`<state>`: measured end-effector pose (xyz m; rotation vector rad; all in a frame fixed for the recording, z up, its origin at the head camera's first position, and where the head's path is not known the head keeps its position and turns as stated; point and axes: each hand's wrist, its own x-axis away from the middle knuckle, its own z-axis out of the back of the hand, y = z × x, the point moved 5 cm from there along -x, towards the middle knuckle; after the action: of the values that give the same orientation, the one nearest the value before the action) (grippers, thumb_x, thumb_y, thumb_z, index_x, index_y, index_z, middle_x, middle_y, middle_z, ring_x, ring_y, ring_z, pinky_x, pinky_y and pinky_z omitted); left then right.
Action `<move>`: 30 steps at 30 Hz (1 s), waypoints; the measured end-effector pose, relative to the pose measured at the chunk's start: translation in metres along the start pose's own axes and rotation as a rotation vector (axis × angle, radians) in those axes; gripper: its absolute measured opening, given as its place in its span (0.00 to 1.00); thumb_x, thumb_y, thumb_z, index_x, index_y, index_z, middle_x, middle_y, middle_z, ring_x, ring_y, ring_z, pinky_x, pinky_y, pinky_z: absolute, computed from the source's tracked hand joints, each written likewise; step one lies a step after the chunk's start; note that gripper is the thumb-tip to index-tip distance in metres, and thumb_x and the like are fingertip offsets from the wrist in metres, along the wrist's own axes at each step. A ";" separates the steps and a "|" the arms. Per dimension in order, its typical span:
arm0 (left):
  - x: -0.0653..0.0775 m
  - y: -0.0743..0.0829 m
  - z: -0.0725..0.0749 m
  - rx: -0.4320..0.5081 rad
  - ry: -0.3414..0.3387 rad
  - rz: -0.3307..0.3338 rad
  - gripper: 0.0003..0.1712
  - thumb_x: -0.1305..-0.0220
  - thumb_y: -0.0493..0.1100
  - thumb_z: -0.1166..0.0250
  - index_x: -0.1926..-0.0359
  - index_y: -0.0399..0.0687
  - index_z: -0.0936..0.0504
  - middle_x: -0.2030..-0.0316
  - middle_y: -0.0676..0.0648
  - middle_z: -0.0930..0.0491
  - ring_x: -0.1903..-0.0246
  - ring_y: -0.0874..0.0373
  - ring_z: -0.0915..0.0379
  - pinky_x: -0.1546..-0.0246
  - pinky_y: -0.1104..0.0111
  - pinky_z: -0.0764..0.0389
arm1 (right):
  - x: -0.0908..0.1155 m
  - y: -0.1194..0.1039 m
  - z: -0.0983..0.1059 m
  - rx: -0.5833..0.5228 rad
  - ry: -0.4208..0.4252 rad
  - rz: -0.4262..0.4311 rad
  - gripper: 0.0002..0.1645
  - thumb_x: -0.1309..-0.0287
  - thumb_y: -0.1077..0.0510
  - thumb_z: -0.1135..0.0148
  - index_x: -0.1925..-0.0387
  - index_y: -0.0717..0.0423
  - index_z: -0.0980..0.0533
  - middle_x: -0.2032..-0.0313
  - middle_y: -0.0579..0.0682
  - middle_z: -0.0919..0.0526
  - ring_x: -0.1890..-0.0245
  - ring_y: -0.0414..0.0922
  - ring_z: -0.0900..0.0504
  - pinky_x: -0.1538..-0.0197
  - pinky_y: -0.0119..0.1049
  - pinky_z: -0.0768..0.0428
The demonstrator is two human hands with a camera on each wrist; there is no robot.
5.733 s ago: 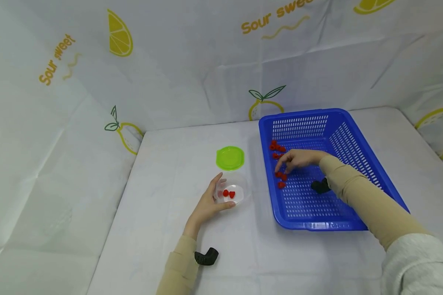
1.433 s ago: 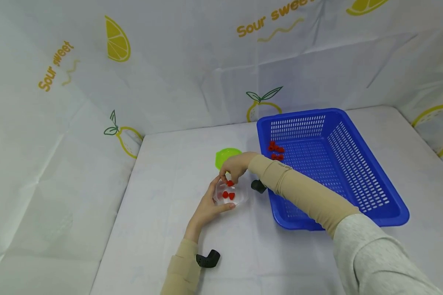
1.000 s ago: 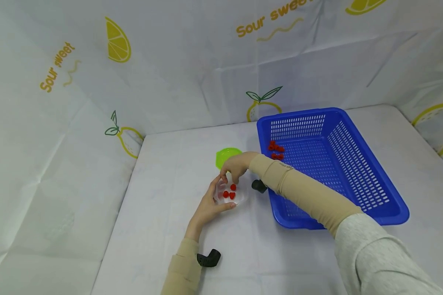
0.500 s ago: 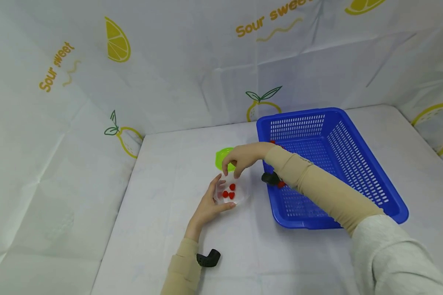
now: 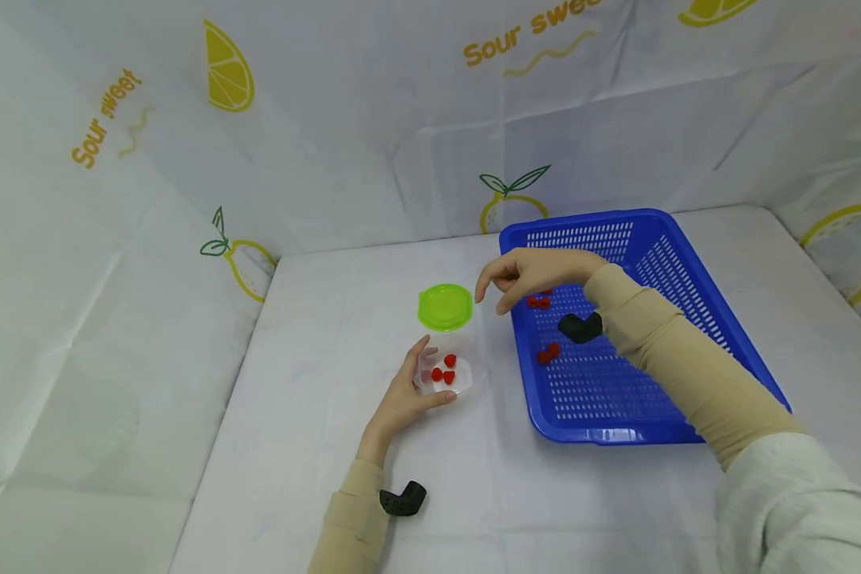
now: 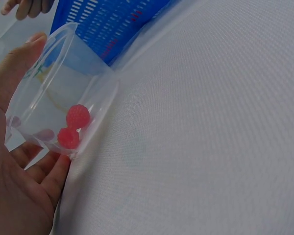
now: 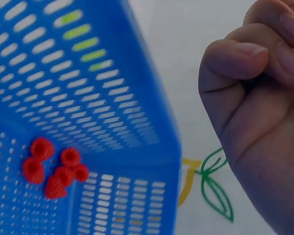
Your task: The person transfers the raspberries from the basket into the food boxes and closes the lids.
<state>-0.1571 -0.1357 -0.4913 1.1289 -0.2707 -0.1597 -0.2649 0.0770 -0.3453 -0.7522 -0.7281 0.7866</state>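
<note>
A clear, colourless plastic cup point(image 6: 63, 90) is set on the white-covered bench point(image 5: 316, 383) and is grasped by the curled fingers of the left hand point(image 5: 400, 396). Its wall is thin and see-through, with a flanged rim, and three red raspberries point(image 6: 78, 117) are seen clustered inside, round and finely bumped. The right hand point(image 5: 538, 269) is held near the left wall of a blue slotted basket point(image 5: 581, 437), its fingers loosely bent and gripping nothing. More raspberries point(image 7: 41, 148), some with hollow centres shown, are scattered in the basket; a bright green lid point(image 5: 446, 307) is laid just beyond the cup.
</note>
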 end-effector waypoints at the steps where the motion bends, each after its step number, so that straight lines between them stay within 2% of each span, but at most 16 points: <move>1: 0.000 0.000 0.000 -0.002 -0.004 0.002 0.57 0.53 0.49 0.27 0.29 0.67 0.53 0.33 0.53 0.39 0.30 0.52 0.50 0.34 0.45 0.41 | 0.004 0.004 0.002 -0.024 0.008 0.000 0.16 0.47 0.56 0.34 0.54 0.49 0.22 0.81 0.46 0.41 0.85 0.38 0.43 0.77 0.30 0.35; 4: 0.000 0.003 -0.001 -0.006 -0.018 0.009 0.56 0.52 0.47 0.27 0.28 0.67 0.54 0.32 0.51 0.41 0.29 0.50 0.52 0.34 0.45 0.42 | 0.016 0.021 0.005 -0.110 0.020 0.000 0.17 0.46 0.59 0.35 0.53 0.53 0.23 0.81 0.44 0.41 0.82 0.39 0.40 0.70 0.32 0.28; 8: 0.008 0.022 0.001 -0.008 -0.030 0.002 0.55 0.51 0.46 0.28 0.28 0.59 0.54 0.32 0.46 0.41 0.30 0.46 0.51 0.35 0.43 0.41 | 0.032 0.046 0.003 -0.223 0.012 -0.028 0.19 0.47 0.61 0.36 0.51 0.61 0.25 0.81 0.43 0.42 0.79 0.41 0.39 0.55 0.39 0.20; 9: 0.010 0.027 0.002 -0.005 -0.031 0.000 0.55 0.51 0.46 0.28 0.28 0.58 0.53 0.32 0.46 0.40 0.30 0.46 0.51 0.35 0.43 0.41 | 0.036 0.053 0.001 -0.239 0.010 -0.044 0.20 0.47 0.61 0.36 0.51 0.62 0.25 0.81 0.43 0.41 0.79 0.41 0.39 0.54 0.40 0.20; 13: 0.011 0.026 0.003 -0.003 -0.020 -0.002 0.55 0.51 0.49 0.28 0.28 0.61 0.52 0.33 0.48 0.39 0.31 0.47 0.49 0.36 0.43 0.39 | 0.044 0.078 -0.007 -0.259 0.005 -0.111 0.21 0.46 0.62 0.37 0.51 0.66 0.26 0.82 0.44 0.40 0.80 0.42 0.39 0.56 0.38 0.22; 16: 0.008 0.017 0.002 0.014 -0.012 0.007 0.55 0.51 0.48 0.28 0.29 0.64 0.52 0.33 0.49 0.39 0.30 0.48 0.50 0.35 0.44 0.41 | 0.046 0.096 -0.014 -0.230 -0.006 -0.161 0.20 0.46 0.63 0.38 0.52 0.67 0.26 0.82 0.44 0.39 0.81 0.40 0.39 0.65 0.34 0.27; 18: 0.008 0.017 0.002 0.029 -0.014 0.020 0.55 0.51 0.45 0.28 0.29 0.64 0.52 0.32 0.49 0.40 0.30 0.49 0.51 0.33 0.45 0.43 | 0.048 0.106 -0.018 -0.203 -0.019 -0.198 0.19 0.47 0.62 0.38 0.53 0.67 0.26 0.83 0.44 0.38 0.81 0.38 0.39 0.69 0.33 0.30; 20: 0.004 0.008 0.000 0.029 -0.007 0.017 0.55 0.52 0.46 0.27 0.29 0.68 0.52 0.32 0.51 0.40 0.30 0.51 0.51 0.33 0.46 0.43 | 0.048 0.114 -0.022 -0.165 -0.033 -0.236 0.18 0.47 0.61 0.37 0.55 0.64 0.24 0.83 0.43 0.37 0.81 0.38 0.38 0.72 0.32 0.33; 24: 0.002 -0.001 0.000 0.022 0.003 0.014 0.55 0.54 0.49 0.26 0.31 0.75 0.52 0.33 0.56 0.39 0.30 0.54 0.50 0.33 0.47 0.42 | 0.047 0.123 -0.028 -0.088 -0.055 -0.280 0.17 0.50 0.58 0.34 0.57 0.60 0.22 0.80 0.44 0.35 0.77 0.39 0.36 0.71 0.31 0.35; 30: 0.002 -0.002 0.000 0.034 0.008 -0.002 0.55 0.54 0.52 0.26 0.32 0.78 0.52 0.34 0.57 0.38 0.30 0.54 0.50 0.32 0.48 0.44 | 0.043 0.126 -0.034 0.017 -0.084 -0.282 0.18 0.52 0.55 0.33 0.57 0.55 0.22 0.76 0.45 0.36 0.73 0.40 0.37 0.69 0.31 0.38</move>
<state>-0.1555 -0.1366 -0.4926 1.1629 -0.2660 -0.1531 -0.2597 0.1637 -0.4521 -0.5881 -0.8801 0.5693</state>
